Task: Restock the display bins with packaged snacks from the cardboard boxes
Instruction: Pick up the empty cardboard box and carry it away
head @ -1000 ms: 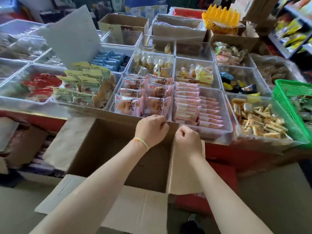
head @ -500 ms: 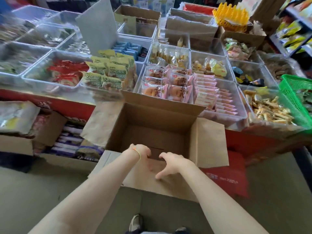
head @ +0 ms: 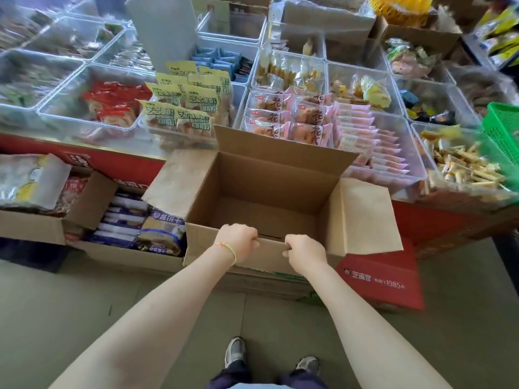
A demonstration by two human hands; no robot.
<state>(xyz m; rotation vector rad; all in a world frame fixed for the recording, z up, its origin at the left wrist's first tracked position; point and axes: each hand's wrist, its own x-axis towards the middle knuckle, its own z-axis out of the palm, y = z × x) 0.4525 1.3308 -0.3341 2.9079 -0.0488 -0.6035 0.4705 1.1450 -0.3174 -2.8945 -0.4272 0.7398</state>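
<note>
An open cardboard box [head: 269,189] with nothing inside stands in front of the display table, its flaps spread out. My left hand [head: 238,242] and my right hand [head: 304,252] both grip the box's near wall, fingers curled over its top edge. Behind the box, clear display bins hold packaged snacks: pink packs [head: 292,119], slim pink bars [head: 370,141], yellow-green packs [head: 185,105] and red packs [head: 112,105]. A second cardboard box [head: 132,228] at the left, on the floor, holds blue-white biscuit packs.
A red carton [head: 382,279] lies under the box's right flap. A green basket [head: 502,127] sits at the right edge, next to a bin of yellow stick snacks [head: 463,167]. A grey card [head: 163,29] stands among the back bins. My shoes [head: 269,357] stand on the grey floor.
My hands went from the box's far wall to its near wall and now grip that edge. The box sits lower and nearer to me, its inside showing.
</note>
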